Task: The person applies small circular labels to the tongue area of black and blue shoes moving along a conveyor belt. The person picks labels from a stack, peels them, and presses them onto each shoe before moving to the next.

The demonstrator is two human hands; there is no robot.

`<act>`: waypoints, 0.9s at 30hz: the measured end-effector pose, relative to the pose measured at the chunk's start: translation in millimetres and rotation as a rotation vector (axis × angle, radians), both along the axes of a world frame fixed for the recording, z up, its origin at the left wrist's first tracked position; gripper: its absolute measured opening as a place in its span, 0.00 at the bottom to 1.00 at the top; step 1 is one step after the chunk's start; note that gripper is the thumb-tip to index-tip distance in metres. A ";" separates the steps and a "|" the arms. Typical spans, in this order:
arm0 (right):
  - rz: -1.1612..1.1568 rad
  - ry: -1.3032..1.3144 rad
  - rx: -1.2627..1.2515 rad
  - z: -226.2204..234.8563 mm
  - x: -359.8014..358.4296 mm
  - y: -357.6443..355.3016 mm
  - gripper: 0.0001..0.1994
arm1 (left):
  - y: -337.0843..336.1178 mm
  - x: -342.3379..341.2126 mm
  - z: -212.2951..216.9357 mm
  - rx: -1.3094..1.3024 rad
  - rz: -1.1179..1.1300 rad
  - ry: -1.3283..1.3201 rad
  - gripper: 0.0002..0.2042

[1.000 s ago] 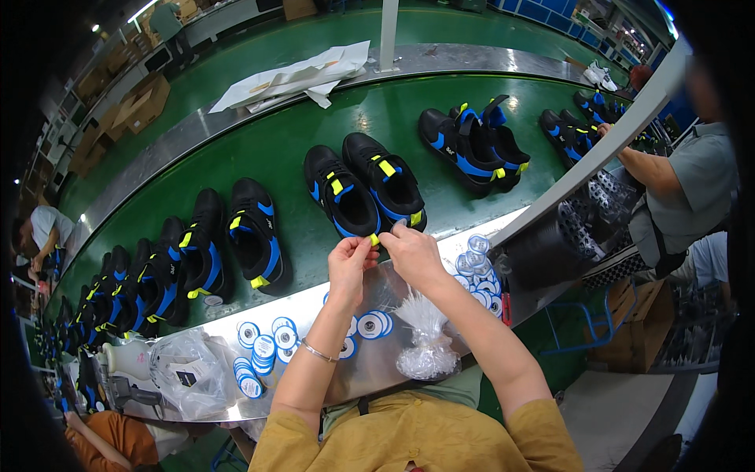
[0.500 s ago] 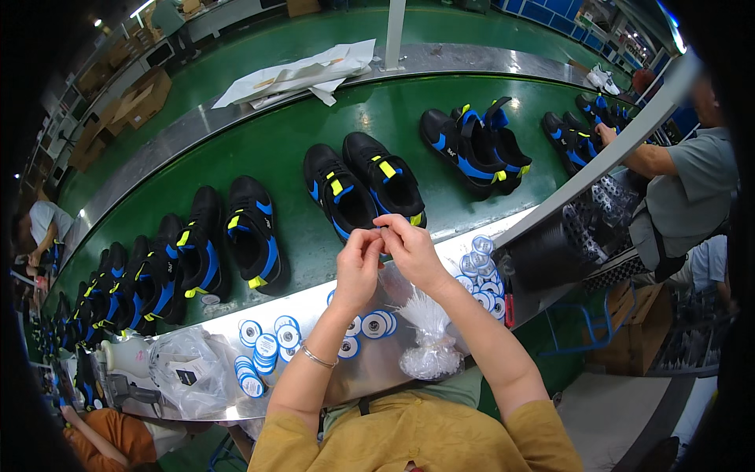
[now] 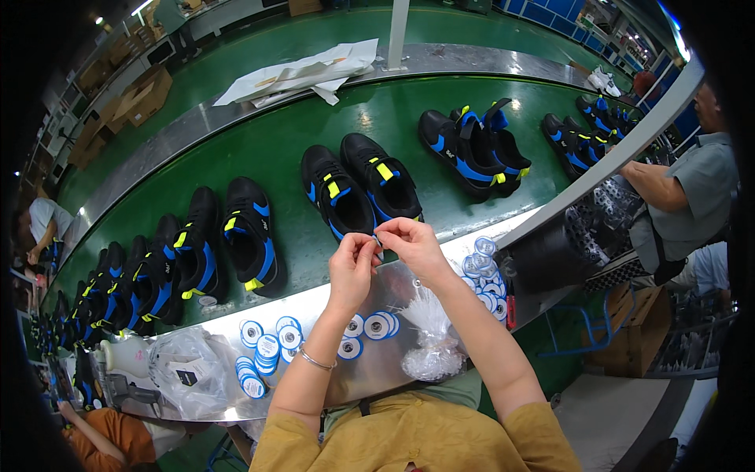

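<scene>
My left hand [image 3: 351,266] and my right hand [image 3: 414,250] meet in front of me, thumbs and forefingers pinched together. Between the fingertips is a tiny bluish thing, too small to name. Just beyond my hands stands a pair of black and blue shoes with yellow tabs, a left shoe [image 3: 340,197] and a right shoe [image 3: 383,177], heels toward me. On the metal ledge below lie round blue-rimmed tags [image 3: 375,326], several of them. A bundle of clear plastic tag loops [image 3: 432,346] stands beside my right forearm.
More shoes [image 3: 252,236] line the green belt [image 3: 299,271] on the left, and another pair [image 3: 476,153] stands to the right. A clear plastic bag [image 3: 189,370] lies at the ledge's left. A slanted metal post [image 3: 582,185] rises at right, near a co-worker [image 3: 684,181].
My fingertips have shifted slightly, and the right hand sits a little farther right. The co-worker at right has drawn a hand back from the shoes there.
</scene>
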State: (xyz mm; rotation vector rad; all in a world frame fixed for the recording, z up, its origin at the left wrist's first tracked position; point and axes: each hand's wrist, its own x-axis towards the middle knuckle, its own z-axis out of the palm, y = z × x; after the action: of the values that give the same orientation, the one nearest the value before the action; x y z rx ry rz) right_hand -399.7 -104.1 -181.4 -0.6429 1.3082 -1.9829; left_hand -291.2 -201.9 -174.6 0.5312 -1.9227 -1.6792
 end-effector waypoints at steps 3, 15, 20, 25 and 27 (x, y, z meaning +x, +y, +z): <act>0.045 -0.042 0.057 9.7 0.4 1.6 0.05 | 1.1 4.0 2.2 -0.108 0.078 -0.022 0.03; 0.031 0.033 -0.025 -1.9 -1.1 -9.2 0.04 | -12.5 8.4 2.8 -0.664 0.105 0.076 0.16; 0.066 0.080 -0.009 1.8 -1.4 -10.2 0.03 | -9.0 8.9 5.5 -0.643 0.119 0.035 0.21; 0.115 0.150 0.018 1.4 -3.7 -11.0 0.03 | -5.1 8.7 8.6 -0.644 0.147 0.046 0.22; 0.118 0.139 0.009 2.1 -2.1 -12.6 0.04 | -2.9 8.5 7.3 -0.603 0.173 0.061 0.22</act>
State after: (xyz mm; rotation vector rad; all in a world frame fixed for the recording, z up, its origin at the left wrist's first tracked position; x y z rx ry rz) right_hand -401.8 -116.7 -179.3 -0.8467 1.3282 -1.8638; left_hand -282.6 -204.8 -167.2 0.3832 -2.1308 -0.9261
